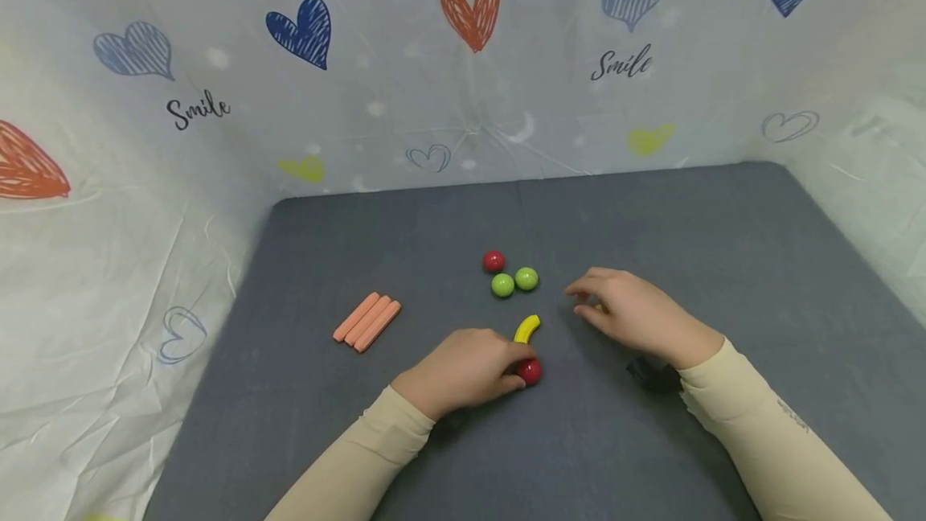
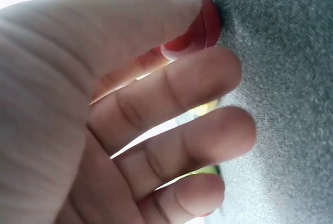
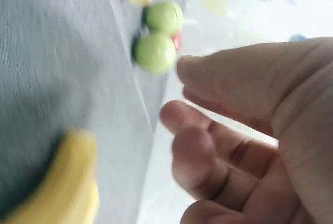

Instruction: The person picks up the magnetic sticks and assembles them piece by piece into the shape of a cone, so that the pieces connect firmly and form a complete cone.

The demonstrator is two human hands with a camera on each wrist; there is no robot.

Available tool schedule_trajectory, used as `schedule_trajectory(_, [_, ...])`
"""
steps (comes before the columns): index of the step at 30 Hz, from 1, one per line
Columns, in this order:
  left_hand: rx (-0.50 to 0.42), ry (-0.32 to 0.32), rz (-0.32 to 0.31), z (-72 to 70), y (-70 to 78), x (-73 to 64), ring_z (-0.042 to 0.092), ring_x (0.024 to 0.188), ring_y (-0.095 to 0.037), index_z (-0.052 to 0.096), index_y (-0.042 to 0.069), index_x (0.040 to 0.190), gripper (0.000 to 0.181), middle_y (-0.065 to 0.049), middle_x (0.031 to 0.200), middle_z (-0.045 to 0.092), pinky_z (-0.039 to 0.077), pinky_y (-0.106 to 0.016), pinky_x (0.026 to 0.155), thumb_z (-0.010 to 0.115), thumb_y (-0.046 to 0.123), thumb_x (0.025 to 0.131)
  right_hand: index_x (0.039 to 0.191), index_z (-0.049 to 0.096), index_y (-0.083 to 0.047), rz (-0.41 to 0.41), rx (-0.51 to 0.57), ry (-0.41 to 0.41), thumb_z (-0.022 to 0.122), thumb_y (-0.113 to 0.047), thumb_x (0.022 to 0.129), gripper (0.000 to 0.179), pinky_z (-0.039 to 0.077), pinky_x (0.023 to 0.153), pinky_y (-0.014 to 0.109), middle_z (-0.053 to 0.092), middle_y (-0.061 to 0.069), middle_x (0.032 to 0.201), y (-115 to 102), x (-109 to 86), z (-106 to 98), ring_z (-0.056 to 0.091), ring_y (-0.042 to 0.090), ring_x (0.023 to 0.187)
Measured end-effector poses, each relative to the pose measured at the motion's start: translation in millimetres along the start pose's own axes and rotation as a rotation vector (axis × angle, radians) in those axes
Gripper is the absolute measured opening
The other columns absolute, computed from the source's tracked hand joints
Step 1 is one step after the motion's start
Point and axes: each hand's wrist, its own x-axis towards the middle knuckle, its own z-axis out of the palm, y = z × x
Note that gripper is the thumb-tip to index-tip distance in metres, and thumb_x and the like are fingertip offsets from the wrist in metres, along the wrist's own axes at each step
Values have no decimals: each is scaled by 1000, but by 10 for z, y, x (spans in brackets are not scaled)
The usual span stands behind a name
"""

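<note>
The left hand holds a red ball at the front of the counter; the grip is narrowed to the ball's width, thumb on one side and index finger on the other, with the remaining fingers extended and spaced apart. The right hand is above the counter with its grip partly open, thumb and fingertips separated and nothing held. A yellow curved piece lies just beyond the held ball, its near end hidden by the left fingers. Another yellow piece, blurred in the right wrist view, lies near the right hand. Status, by judgement: three salmon-colored sticks lie parallel, side by side, and appear complete as a set. Two green balls and a second red ball form a close cluster. Outstanding: the held ball is apart from that cluster and not yet released, and the two yellow pieces lie apart, not yet paired.
</note>
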Motion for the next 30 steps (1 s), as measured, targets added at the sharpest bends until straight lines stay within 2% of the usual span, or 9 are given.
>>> schedule_trajectory(7, [-1,4,-15,-15,19,-3,51,63,-2,77,23,110,20,15,74,60,50,-24,64,81,36,95,117,78,-3,91,-9,-26,79,-9,94,24,57,78,43,71,3,102,178,-86,-222,68,19,88])
schedule_trajectory(12, [4,17,-31,-3,19,-2,47,58,-4,74,23,99,18,15,68,53,43,-23,57,80,39,94,113,78,-2,120,-4,-93,78,-10,93,21,57,79,45,69,4,99,245,-94,-214,66,21,88])
schedule_trajectory(17, [19,47,-47,14,29,4,41,52,-4,65,22,82,27,14,61,47,36,-21,51,80,42,94,101,79,-7,110,-35,-115,81,-6,89,12,54,75,42,67,1,92,277,-91,-145,62,18,82])
schedule_trajectory(22, [37,68,-61,23,38,12,40,50,-3,56,24,73,38,14,57,43,31,-21,48,79,47,94,94,79,-12,112,-23,-140,79,-4,88,9,53,75,40,66,-2,91,280,-104,-107,61,16,82])
schedule_trajectory(30, [41,66,-75,32,39,9,40,49,-3,53,23,71,43,13,56,44,29,-21,46,78,49,93,88,77,-11,-13,17,-188,81,-1,85,11,46,70,32,59,-4,83,220,-73,4,51,11,76])
